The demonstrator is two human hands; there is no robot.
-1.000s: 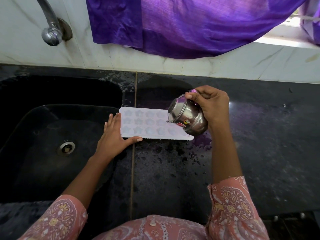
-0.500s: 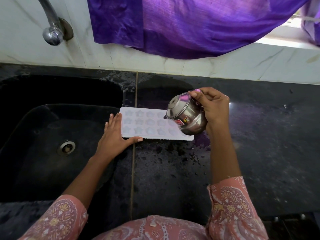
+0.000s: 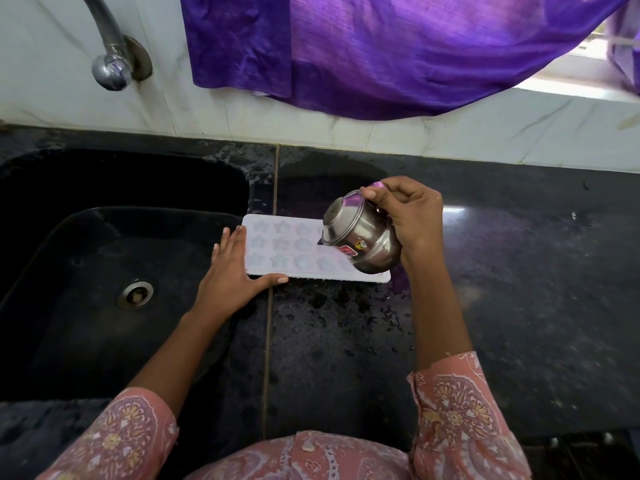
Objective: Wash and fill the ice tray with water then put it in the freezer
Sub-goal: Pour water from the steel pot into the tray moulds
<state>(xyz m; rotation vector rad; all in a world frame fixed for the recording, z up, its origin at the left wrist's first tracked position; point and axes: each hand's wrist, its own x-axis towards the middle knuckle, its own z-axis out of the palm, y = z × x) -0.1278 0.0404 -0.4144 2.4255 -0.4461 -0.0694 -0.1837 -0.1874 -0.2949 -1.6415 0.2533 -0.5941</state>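
Head view: right hand (image 3: 412, 216) grips tilted round steel pot (image 3: 363, 242), red sticker unreadable, over white star-mould ice tray (image 3: 277, 247); left hand (image 3: 230, 277) flat, steadying tray's end.

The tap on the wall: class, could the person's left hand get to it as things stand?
Probably yes. The left hand lies open beside the ice tray, holding nothing, and only the open sink lies between it and the tap.

Open worktop (image 3: 519, 289) right of the ice tray (image 3: 277, 247)

Tilted steel pot (image 3: 363, 240) blocks its right end; sink (image 3: 86, 254) drops away left.
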